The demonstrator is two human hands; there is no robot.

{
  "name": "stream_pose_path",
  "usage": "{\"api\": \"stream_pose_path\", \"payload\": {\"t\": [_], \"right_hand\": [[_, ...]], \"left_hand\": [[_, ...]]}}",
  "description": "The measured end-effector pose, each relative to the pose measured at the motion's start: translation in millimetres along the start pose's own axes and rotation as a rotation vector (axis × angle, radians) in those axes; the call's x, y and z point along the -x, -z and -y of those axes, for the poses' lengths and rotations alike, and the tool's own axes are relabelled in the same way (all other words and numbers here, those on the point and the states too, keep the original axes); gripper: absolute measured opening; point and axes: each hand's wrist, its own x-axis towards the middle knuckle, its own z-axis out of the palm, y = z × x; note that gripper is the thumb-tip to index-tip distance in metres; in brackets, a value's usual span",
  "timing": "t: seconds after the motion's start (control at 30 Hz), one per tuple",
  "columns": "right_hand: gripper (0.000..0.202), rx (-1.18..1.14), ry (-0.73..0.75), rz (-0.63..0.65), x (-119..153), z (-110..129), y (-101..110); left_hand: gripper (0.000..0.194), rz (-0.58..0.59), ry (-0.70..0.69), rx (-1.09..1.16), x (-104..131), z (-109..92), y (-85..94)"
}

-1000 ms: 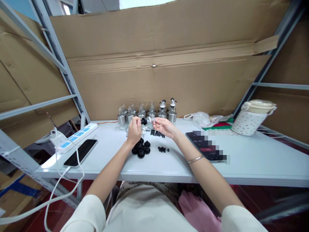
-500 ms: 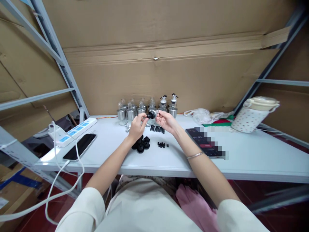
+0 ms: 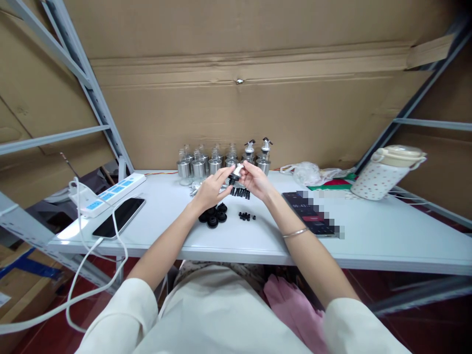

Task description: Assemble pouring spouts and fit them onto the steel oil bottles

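Observation:
Both hands meet above the white table, holding a spout piece (image 3: pixel 238 172) with a white top and a black ribbed stopper. My left hand (image 3: pixel 213 190) has its fingers closed round the black stopper side. My right hand (image 3: pixel 255 181) pinches the white upper part. Below my left hand lie several round black stoppers (image 3: pixel 213 221). Small black caps (image 3: pixel 245 216) and a row of short black tubes (image 3: pixel 240 193) are to their right. Behind stand glass bottles with silver bands (image 3: pixel 199 168); two on the right carry spouts (image 3: pixel 266 145).
On the left are a power strip (image 3: pixel 114 194), a phone (image 3: pixel 120 219) and white cables. At right lie a phone with a timer (image 3: pixel 304 214), a plastic bag (image 3: pixel 307 173) and a dotted container (image 3: pixel 383 172). Cardboard (image 3: pixel 250 118) stands behind.
The spout piece has tilted, its white top now upward and its black stopper downward. My left fingers have moved over it. The view has shifted slightly.

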Motion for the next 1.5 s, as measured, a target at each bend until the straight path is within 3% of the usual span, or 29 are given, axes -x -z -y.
{"api": "stream_pose_path", "payload": {"t": [0.13,0.3,0.4,0.57,0.9,1.2,1.5], "right_hand": [[0.036,0.054,0.019,-0.002,0,-2,-3],[0.035,0.196,0.073,0.02,4,-11,-14],[0.024,0.387,0.278,-0.006,9,-16,-22],[0.034,0.675,0.509,0.02,15,-19,-24],[0.03,0.774,0.59,0.013,14,-19,-19],[0.031,0.813,0.615,0.009,9,-23,-14],[0.034,0.924,0.749,0.026,6,-26,-10]], "left_hand": [[0.046,0.007,0.015,-0.012,0,-1,-0.8],[0.043,-0.098,0.1,0.022,0,4,-0.6],[0.042,-0.123,0.139,0.038,0,7,1.1],[0.041,-0.136,0.182,0.067,1,8,2.6],[0.04,-0.106,0.201,0.044,0,9,2.2],[0.045,-0.13,0.136,0.011,2,13,-3.4],[0.047,-0.153,0.127,0.024,3,12,-2.2]]}}
